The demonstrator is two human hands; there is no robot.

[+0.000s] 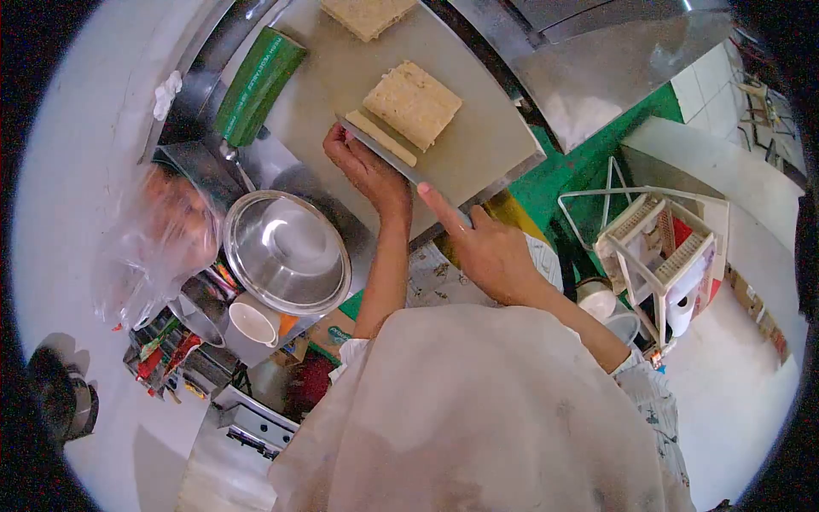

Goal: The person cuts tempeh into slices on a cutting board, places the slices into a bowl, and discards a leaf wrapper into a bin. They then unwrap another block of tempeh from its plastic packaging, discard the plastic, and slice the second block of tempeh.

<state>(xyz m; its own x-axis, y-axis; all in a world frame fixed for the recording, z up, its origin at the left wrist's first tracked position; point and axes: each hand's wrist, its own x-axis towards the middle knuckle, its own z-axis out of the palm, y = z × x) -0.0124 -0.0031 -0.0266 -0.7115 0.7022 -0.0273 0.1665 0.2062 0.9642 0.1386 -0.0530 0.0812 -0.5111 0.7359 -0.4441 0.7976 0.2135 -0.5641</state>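
Observation:
My right hand [490,256] grips a kitchen knife [384,149] by its handle, the index finger stretched along the top. The blade lies beside a thin strip [381,137] cut from a pale, grainy block that looks like tempeh [414,104]. The strip rests alongside the block, with a narrow gap between them. My left hand [368,175] is closed at the blade's tip, its fingers curled; what they pinch, if anything, is hidden. Under all this is a pale cutting board [490,141]. A second such block [368,15] sits at the board's far edge.
A green package with printed lettering [260,85] lies left of the board. Nearer me are a shiny metal bowl [288,253], a white cup [253,320] and a clear plastic bag [162,230]. A white rack [661,247] stands low on the right.

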